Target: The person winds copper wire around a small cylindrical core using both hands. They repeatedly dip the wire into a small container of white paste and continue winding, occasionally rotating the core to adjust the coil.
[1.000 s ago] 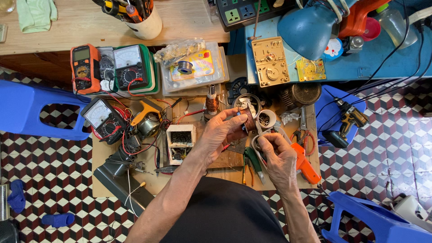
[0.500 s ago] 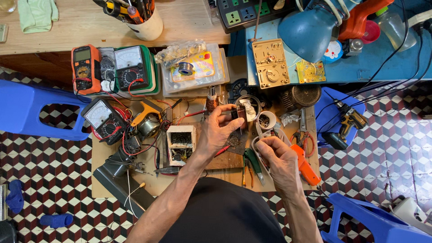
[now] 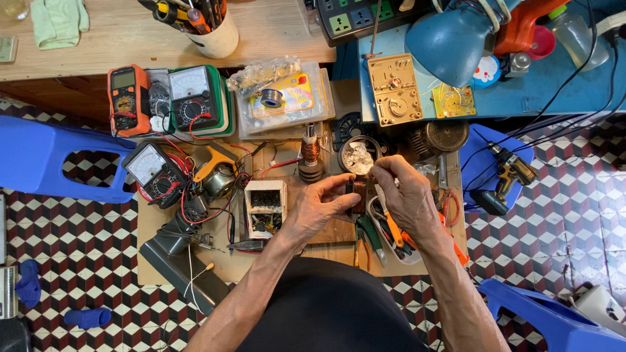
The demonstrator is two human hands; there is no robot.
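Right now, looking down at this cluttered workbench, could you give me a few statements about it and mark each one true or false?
1. Both hands meet over a small dark part. True: the left hand and right hand pinch the small part between them.
2. The desk lamp is red. False: the lamp shade is blue.
3. An orange multimeter lies beside a green-cased meter. True.
4. The cordless drill is in the right hand. False: it lies on a blue stool, apart from the hand.
5. The tool cup lies tipped over. False: it stands upright.
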